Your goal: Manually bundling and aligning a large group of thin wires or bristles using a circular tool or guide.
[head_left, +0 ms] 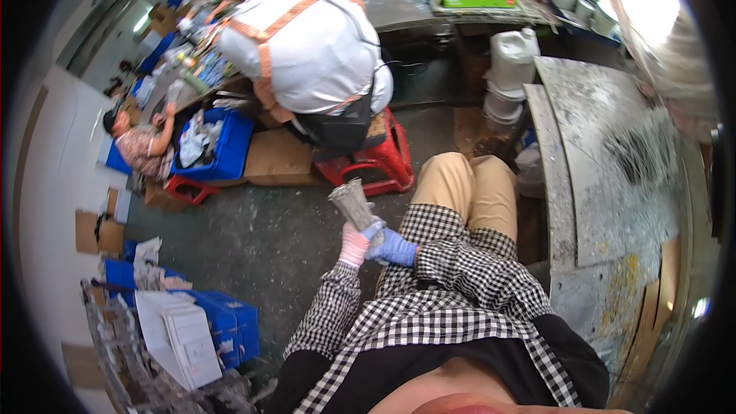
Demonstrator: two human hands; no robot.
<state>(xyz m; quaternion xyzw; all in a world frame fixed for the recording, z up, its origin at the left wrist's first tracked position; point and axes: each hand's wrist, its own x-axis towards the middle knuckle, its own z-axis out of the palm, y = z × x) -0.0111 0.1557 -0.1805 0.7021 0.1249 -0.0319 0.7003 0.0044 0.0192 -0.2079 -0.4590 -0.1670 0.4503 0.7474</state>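
I hold a grey metal cone-shaped piece (354,203) up in front of my lap, wide end tilted up and away from me, so its open mouth faces where I can look into it. My left hand (353,244), in a pink-and-white striped glove, wraps the narrow lower end from the left; its fingers are curled tight around the stem. My right hand (393,248), in a pale blue glove, meets it from the right, fingers pressed against the same narrow end, so both hands steady the piece together. I sit with my knee (468,180) raised just beyond the hands, clear of the worn grey table (606,176) at my right. Ahead, a person in a white shirt with orange straps (307,38) sits on a red stool (379,157), back to me, beside a blue crate (218,146) on the floor. Another blue crate (222,322) with white sheets stands at my left.
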